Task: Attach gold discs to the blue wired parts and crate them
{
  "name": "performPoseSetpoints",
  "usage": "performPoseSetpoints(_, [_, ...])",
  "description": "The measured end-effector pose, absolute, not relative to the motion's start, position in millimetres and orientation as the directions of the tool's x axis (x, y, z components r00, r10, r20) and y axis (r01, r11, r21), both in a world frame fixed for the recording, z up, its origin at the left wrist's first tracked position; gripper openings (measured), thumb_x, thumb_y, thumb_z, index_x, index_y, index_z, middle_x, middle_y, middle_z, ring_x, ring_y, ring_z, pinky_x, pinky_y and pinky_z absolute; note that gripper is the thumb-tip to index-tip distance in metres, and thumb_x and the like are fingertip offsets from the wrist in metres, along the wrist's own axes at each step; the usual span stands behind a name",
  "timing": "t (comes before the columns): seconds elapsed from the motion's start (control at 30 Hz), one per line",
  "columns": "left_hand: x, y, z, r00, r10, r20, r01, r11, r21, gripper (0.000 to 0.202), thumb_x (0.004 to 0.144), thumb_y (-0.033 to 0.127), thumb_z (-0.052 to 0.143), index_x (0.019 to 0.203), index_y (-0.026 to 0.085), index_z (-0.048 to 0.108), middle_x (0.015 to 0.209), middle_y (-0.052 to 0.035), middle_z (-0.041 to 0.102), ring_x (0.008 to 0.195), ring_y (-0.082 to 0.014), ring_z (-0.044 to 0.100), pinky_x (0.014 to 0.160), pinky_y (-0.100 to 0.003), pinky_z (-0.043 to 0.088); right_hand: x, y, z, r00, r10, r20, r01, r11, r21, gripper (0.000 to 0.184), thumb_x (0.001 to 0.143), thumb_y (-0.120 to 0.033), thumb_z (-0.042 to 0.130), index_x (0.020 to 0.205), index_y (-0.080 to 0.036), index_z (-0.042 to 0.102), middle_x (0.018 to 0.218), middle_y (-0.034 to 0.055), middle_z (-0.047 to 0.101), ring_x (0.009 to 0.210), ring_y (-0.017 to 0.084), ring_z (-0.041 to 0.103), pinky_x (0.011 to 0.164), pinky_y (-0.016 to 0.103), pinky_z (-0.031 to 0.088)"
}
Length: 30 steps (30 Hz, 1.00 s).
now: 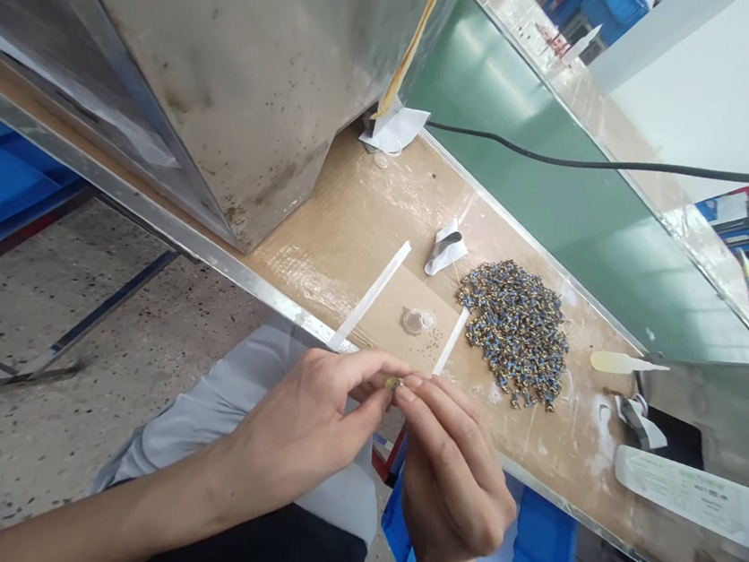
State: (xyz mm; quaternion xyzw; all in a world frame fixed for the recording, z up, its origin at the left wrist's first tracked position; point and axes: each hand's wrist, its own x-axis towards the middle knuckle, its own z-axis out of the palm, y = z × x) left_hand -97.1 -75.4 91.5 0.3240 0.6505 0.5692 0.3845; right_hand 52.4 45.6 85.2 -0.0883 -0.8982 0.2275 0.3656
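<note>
My left hand [305, 417] pinches a small brass-coloured metal part [393, 383] between thumb and forefinger, just over the bench's front edge. The fingertips of my right hand [452, 461] meet it there, closed at the part's right side; whether they grip a separate piece is hidden. Beyond my hands lies a small clear round dish [418, 321] on a brown board [406, 294], with tiny bits scattered beside it. To the right is a heap of small brass and blue metal parts [514, 329].
A large metal housing [237, 58] stands at the left of the bench. Crumpled white paper [447, 248] lies behind the board. At the right are a squeeze bottle [622, 363] and a white packet [695, 493]. A blue crate [539, 552] sits below the bench edge.
</note>
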Motion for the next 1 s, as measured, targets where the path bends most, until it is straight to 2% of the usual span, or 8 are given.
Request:
performPoseSetpoints(0.2, [-98,-75,91,-0.487,0.859,-0.157,-0.054,0.15,0.987,0.037,0.103,0.01,0.067,0.129,0.03,0.086,0.117,0.0026,0.092,0.104,-0.0184,0.088,0.088,-0.028,0.067,56,40,76,-0.714,0.282,0.64,0.007,0.918,-0.397,0.051,0.098,0.004,0.077,0.14,-0.024,0.082,0.132,0.0087,0.084,0.123,0.033,0.083,0.099,0.05,0.077])
performPoseSetpoints(0.3, [-97,-73,90,-0.495,0.853,-0.165,-0.066,0.153,0.986,0.036,0.101,0.009,0.068,0.126,0.027,0.087,0.118,0.0006,0.092,0.107,-0.0206,0.088,0.089,-0.029,0.068,57,39,72,-0.72,0.29,0.63,0.024,0.918,-0.396,0.051,0.101,0.002,0.075,0.143,-0.027,0.08,0.135,0.0068,0.084,0.124,0.033,0.083,0.098,0.051,0.077])
performPoseSetpoints(0.37, [-96,-72,89,-0.506,0.847,-0.163,-0.071,0.148,0.986,0.037,0.1,0.008,0.067,0.125,0.026,0.087,0.119,0.0002,0.092,0.109,-0.0212,0.088,0.091,-0.03,0.069,57,40,70,-0.724,0.276,0.632,0.007,0.919,-0.393,0.05,0.1,0.002,0.075,0.142,-0.024,0.08,0.135,0.0079,0.084,0.124,0.033,0.082,0.099,0.052,0.077])
performPoseSetpoints(0.6, [-92,-71,82,-0.548,0.823,-0.151,-0.063,0.139,0.988,0.037,0.098,0.005,0.067,0.12,0.027,0.087,0.114,0.0011,0.092,0.104,-0.0203,0.089,0.089,-0.029,0.07,57,42,64,-0.724,0.26,0.639,-0.011,0.922,-0.388,0.051,0.101,0.003,0.074,0.143,-0.024,0.08,0.133,0.0079,0.084,0.124,0.032,0.082,0.099,0.05,0.077])
performPoseSetpoints(0.7, [-92,-71,81,-0.55,0.824,-0.139,-0.037,0.142,0.989,0.034,0.099,0.007,0.067,0.118,0.027,0.087,0.114,0.0008,0.092,0.103,-0.0208,0.089,0.088,-0.03,0.069,56,42,62,-0.724,0.262,0.638,-0.02,0.917,-0.399,0.051,0.099,0.005,0.075,0.142,-0.022,0.08,0.133,0.0095,0.084,0.125,0.032,0.082,0.1,0.049,0.077])
performPoseSetpoints(0.8, [-93,-71,81,-0.53,0.835,-0.147,-0.017,0.163,0.986,0.029,0.104,0.012,0.068,0.12,0.028,0.086,0.117,-0.0002,0.092,0.107,-0.0223,0.089,0.091,-0.032,0.068,55,43,62,-0.727,0.277,0.629,-0.017,0.908,-0.42,0.053,0.098,0.005,0.077,0.143,-0.025,0.08,0.132,0.0084,0.084,0.125,0.031,0.082,0.099,0.048,0.076])
performPoseSetpoints(0.9, [-97,-71,81,-0.516,0.842,-0.158,0.028,0.201,0.979,0.027,0.107,0.016,0.068,0.128,0.028,0.08,0.123,-0.0004,0.091,0.116,-0.0229,0.087,0.097,-0.032,0.066,59,44,66,-0.707,0.344,0.618,0.006,0.877,-0.481,0.056,0.096,0.005,0.08,0.142,-0.027,0.08,0.129,0.0073,0.084,0.12,0.029,0.083,0.101,0.047,0.074])
performPoseSetpoints(1.0, [-99,-72,82,-0.508,0.85,-0.138,0.092,0.213,0.973,0.022,0.108,0.015,0.067,0.124,0.028,0.076,0.12,0.0017,0.091,0.116,-0.0221,0.087,0.094,-0.03,0.063,65,47,71,-0.656,0.534,0.533,0.128,0.775,-0.619,0.044,0.101,-0.005,0.079,0.139,-0.028,0.081,0.129,0.0072,0.084,0.117,0.027,0.083,0.102,0.044,0.072])
